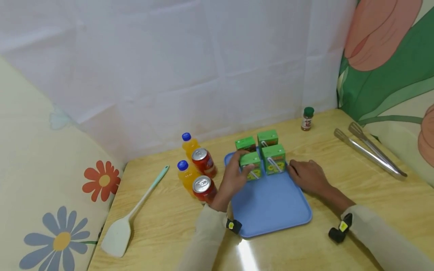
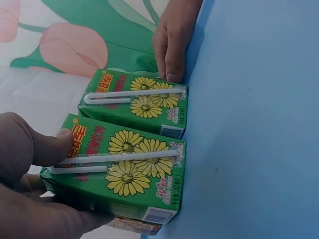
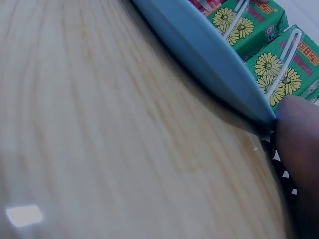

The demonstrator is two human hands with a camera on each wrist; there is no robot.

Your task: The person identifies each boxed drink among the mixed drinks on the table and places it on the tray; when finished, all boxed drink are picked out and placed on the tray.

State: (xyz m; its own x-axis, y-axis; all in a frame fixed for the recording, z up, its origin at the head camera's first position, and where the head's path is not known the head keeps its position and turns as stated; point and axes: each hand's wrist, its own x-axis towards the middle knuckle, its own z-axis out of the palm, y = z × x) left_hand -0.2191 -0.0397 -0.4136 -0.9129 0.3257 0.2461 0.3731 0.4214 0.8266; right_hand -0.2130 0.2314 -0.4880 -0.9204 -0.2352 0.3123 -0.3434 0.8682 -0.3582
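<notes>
My left hand [image 1: 233,176] grips a green drink carton [image 2: 142,167] by its sides, thumb on the straw face, fingers around the back. That carton stands on the blue tray [image 1: 271,207], front left of a close group. Beside it on the right is another green carton [image 1: 274,160] with yellow flowers and a white straw. Two more cartons, a back-left carton [image 1: 245,143] and a back-right carton [image 1: 267,137], stand behind. My right hand [image 1: 309,175] holds the tray's right rim with curled fingers, close to the front-right carton. Its fingertips are partly hidden.
Left of the tray stand two orange drink bottles [image 1: 188,177] and two red cans [image 1: 204,188]. A spatula [image 1: 116,235] lies farther left. At the back right is a green-capped spice jar [image 1: 306,119], with metal tongs [image 1: 371,152] right of it. A white cloth [image 1: 203,75] hangs behind.
</notes>
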